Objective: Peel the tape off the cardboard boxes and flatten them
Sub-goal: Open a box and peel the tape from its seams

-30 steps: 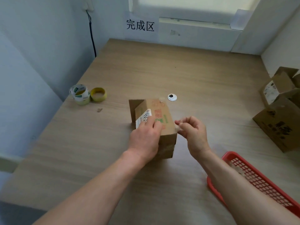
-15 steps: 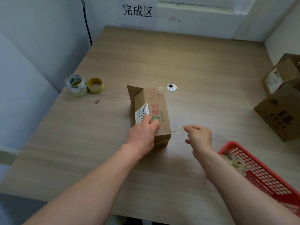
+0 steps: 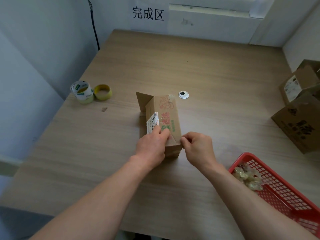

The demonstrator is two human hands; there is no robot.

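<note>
Left hand (image 3: 151, 146) grips box (image 3: 167, 110), right hand (image 3: 199, 146) pinches corner.

Open table (image 3: 216, 70) is stretching beyond the box (image 3: 167, 116) to the back wall, and more is lying open on its left. Two tape rolls (image 3: 83, 92) are sitting near the left edge. Stacked cartons (image 3: 301, 118) are blocking the right side, and a red basket (image 3: 284, 196) is crowding the near right corner.
</note>
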